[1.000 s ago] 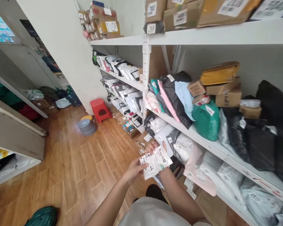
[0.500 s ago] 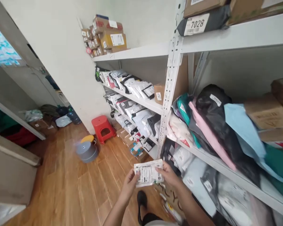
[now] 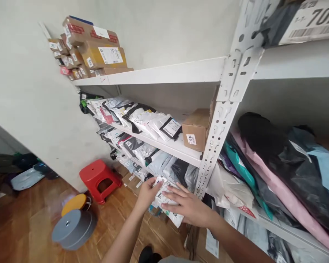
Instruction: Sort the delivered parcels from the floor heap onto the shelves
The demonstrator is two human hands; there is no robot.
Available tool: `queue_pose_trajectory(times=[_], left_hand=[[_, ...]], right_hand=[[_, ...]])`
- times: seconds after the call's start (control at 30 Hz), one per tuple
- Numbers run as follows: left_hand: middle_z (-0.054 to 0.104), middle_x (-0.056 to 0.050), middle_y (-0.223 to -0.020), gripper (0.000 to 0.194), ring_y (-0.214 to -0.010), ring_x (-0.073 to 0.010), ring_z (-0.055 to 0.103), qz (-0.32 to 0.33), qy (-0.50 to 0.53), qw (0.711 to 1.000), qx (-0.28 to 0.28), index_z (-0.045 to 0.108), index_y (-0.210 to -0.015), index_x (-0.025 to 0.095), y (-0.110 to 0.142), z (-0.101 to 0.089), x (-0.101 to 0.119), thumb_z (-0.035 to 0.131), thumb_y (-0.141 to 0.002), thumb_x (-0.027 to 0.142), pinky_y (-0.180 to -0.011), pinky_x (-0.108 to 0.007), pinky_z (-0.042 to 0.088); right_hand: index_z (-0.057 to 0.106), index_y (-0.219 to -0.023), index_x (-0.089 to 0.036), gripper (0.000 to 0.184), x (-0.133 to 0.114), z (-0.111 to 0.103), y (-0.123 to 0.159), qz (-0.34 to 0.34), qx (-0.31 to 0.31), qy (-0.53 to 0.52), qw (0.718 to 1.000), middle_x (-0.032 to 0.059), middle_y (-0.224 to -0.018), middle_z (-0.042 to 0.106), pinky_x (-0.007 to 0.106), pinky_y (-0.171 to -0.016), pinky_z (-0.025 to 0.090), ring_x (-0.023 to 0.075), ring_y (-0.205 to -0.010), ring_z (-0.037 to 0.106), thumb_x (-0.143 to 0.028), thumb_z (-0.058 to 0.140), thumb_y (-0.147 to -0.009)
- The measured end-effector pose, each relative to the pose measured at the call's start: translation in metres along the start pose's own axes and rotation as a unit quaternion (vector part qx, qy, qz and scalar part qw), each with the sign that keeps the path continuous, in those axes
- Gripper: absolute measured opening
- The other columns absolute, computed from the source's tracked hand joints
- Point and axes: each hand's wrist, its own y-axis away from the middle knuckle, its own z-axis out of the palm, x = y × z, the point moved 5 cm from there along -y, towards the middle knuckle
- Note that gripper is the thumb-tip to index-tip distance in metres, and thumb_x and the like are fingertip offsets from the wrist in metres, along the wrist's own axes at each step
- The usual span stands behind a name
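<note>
A small white mailer packet [image 3: 159, 199] with a printed label is held low in front of the shelves, tilted down to the right. My left hand [image 3: 147, 193] pinches its upper left corner, thumb on top. Across the packet's face lies my right hand [image 3: 185, 207], its fingers stretched out and spread; its thumb is hidden. Just beyond the packet are shelves of bagged parcels, with grey and black bags [image 3: 180, 170] closest to my hands.
A perforated white post [image 3: 218, 133] rises right of my hands. Beside it a cardboard box [image 3: 194, 129] sits on the middle shelf [image 3: 164, 144]. Larger bags fill the right bay. On the wooden floor at left stand a red stool [image 3: 100, 179] and a grey round stool [image 3: 74, 228].
The view has moved closer to the shelves. The packet has tilted, and my right hand has gone from gripping its right edge to lying spread over its face.
</note>
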Motion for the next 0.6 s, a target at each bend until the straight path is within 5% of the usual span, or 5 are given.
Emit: queue_pose_trajectory(times=[0.17,0.3,0.4,0.47,0.6], left_hand=[[0.07,-0.006,-0.098,0.058,-0.068,-0.0133,0.061,0.042,0.174,0.984,-0.006,0.057,-0.132,0.02,-0.074,-0.025,0.034,0.06,-0.086,0.055,-0.052,-0.022,0.047],[0.069,-0.006,-0.091,0.05,-0.064,-0.0118,0.058,0.03,0.167,0.981,-0.093,0.06,-0.122,0.017,-0.126,-0.058,0.016,0.061,-0.087,0.052,-0.052,-0.022,0.047],[0.067,-0.004,-0.079,0.053,-0.062,-0.0134,0.057,-0.049,0.089,0.973,-0.208,0.063,-0.116,0.017,-0.157,-0.086,-0.027,0.064,-0.082,0.058,-0.051,-0.023,0.045],[0.068,-0.005,-0.079,0.061,-0.063,-0.015,0.058,-0.09,0.048,0.962,-0.252,0.064,-0.113,0.019,-0.174,-0.111,-0.059,0.065,-0.076,0.067,-0.051,-0.023,0.044],[0.071,-0.007,-0.08,0.078,-0.066,-0.0198,0.063,-0.2,-0.049,0.931,-0.303,0.07,-0.105,0.021,-0.2,-0.153,-0.12,0.063,-0.06,0.085,-0.059,-0.029,0.048]], right_hand=[[0.027,-0.155,-0.034,0.068,0.045,-0.026,-0.061,0.059,0.269,0.11,0.955,0.0041,-0.155,0.042,0.047,-0.116,0.04,0.0254,-0.145,0.036,-0.012,0.048,-0.094],[0.025,-0.155,-0.034,0.074,0.104,-0.071,-0.142,0.162,0.436,0.21,0.86,0.0027,-0.158,0.036,0.05,-0.12,0.034,0.024,-0.147,0.032,-0.002,0.037,-0.089],[0.032,-0.154,-0.026,0.069,0.167,-0.095,-0.196,0.355,0.403,0.213,0.816,0.008,-0.161,0.03,0.057,-0.121,0.026,0.0314,-0.151,0.018,-0.007,0.044,-0.088],[0.034,-0.154,-0.02,0.066,0.202,-0.096,-0.212,0.477,0.344,0.162,0.792,0.0146,-0.162,0.024,0.062,-0.118,0.025,0.0388,-0.151,0.014,-0.028,0.054,-0.091],[0.031,-0.154,-0.021,0.079,0.21,-0.085,-0.203,0.546,0.347,0.136,0.75,0.0159,-0.162,0.024,0.06,-0.118,0.025,0.0368,-0.15,0.02,-0.064,0.05,-0.09]])
